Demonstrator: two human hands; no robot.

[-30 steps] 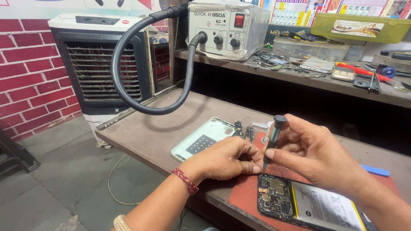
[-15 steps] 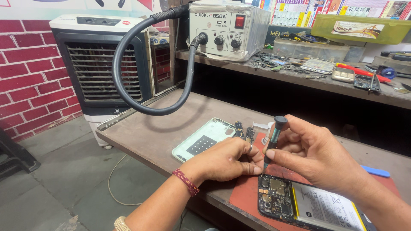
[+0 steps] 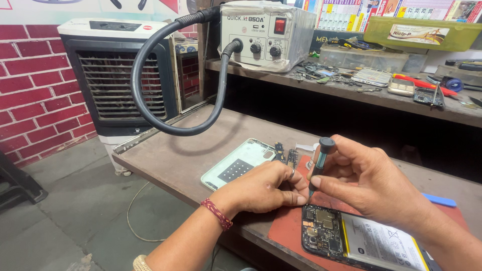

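Observation:
My right hand (image 3: 369, 180) grips a dark green screwdriver (image 3: 320, 163) held upright, its tip down at the top edge of an opened phone (image 3: 351, 240). The phone lies on a red mat (image 3: 291, 232), its circuit board and white battery exposed. My left hand (image 3: 263, 188) rests on the mat beside the phone's top corner, fingertips pinched close to the screwdriver tip; a red thread bracelet sits on that wrist. A pale green phone back cover (image 3: 236, 163) lies on the brown workbench (image 3: 181, 155) just beyond my left hand.
Small circuit boards (image 3: 286, 153) lie near the cover. A hot-air rework station (image 3: 266, 32) with a black hose (image 3: 150, 95) stands on the upper shelf, among tools and parts. An air cooler (image 3: 118, 75) stands left by a red brick wall. A blue pry tool (image 3: 439, 199) lies right.

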